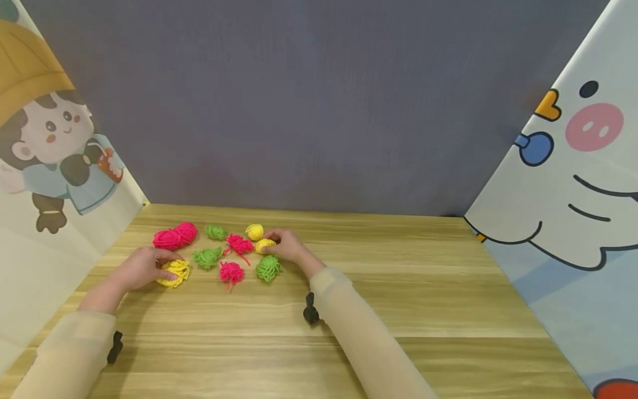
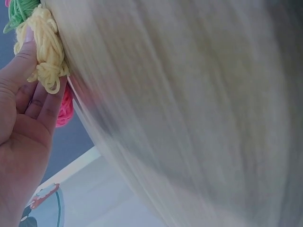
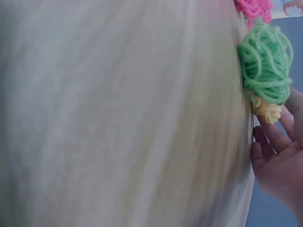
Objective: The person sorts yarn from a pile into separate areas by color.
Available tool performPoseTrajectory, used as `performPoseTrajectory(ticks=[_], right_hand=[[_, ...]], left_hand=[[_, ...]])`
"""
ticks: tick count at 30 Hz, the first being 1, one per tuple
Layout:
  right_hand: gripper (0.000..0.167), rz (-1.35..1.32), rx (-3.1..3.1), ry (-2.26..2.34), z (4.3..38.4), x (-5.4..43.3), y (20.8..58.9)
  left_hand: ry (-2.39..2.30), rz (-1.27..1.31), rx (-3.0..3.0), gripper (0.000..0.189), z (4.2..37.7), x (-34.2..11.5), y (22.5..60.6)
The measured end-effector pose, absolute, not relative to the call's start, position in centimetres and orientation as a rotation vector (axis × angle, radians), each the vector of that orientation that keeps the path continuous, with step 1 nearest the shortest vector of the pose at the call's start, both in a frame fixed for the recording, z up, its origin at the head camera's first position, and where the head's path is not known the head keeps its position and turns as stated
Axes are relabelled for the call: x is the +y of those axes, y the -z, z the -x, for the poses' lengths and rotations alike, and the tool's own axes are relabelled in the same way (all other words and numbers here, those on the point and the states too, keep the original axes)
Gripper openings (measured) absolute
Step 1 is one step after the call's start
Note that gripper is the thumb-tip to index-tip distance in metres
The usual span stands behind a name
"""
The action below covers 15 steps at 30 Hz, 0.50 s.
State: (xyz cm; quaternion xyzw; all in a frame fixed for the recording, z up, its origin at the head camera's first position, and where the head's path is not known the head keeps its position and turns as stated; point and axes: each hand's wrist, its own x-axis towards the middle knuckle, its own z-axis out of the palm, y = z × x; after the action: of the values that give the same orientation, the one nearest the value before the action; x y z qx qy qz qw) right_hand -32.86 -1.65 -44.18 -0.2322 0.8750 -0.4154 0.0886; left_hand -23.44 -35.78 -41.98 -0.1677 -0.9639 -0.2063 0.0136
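On the left of the table, my left hand [image 1: 142, 269] pinches a loose bundle of yellow yarn [image 1: 180, 270], its thumb lying over the strands. The left wrist view shows the same yellow yarn [image 2: 47, 42] between thumb and fingers [image 2: 45, 106]. Farther right, my right hand [image 1: 289, 246] holds a small yellow yarn ball [image 1: 264, 246] by its right side. From the right wrist, that yellow ball [image 3: 267, 111] is partly hidden behind a green yarn ball [image 3: 267, 64]. Another yellow ball [image 1: 255, 231] sits just behind the held one.
Two bright pink yarn balls [image 1: 174, 236] lie behind my left hand. Between the hands are green yarn bundles [image 1: 207, 257] and pink tangles [image 1: 231, 272] with loose ends. A grey panel [image 1: 319, 111] stands behind the wooden table [image 1: 423, 288], with printed panels on both sides.
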Motion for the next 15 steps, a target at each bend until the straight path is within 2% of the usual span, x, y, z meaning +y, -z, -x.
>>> performPoseTrajectory(ticks=[7,15], right_hand=[[0.032,0.591,2.569,1.340,33.2,-1.0,44.3],[0.032,0.610,2.457,1.423,33.4,1.1,43.7]], left_hand=[[0.633,0.534,-3.001,0.039,23.5,-35.7,41.8],[0.662,0.514,-3.005,0.038,23.5,-35.8,41.9]])
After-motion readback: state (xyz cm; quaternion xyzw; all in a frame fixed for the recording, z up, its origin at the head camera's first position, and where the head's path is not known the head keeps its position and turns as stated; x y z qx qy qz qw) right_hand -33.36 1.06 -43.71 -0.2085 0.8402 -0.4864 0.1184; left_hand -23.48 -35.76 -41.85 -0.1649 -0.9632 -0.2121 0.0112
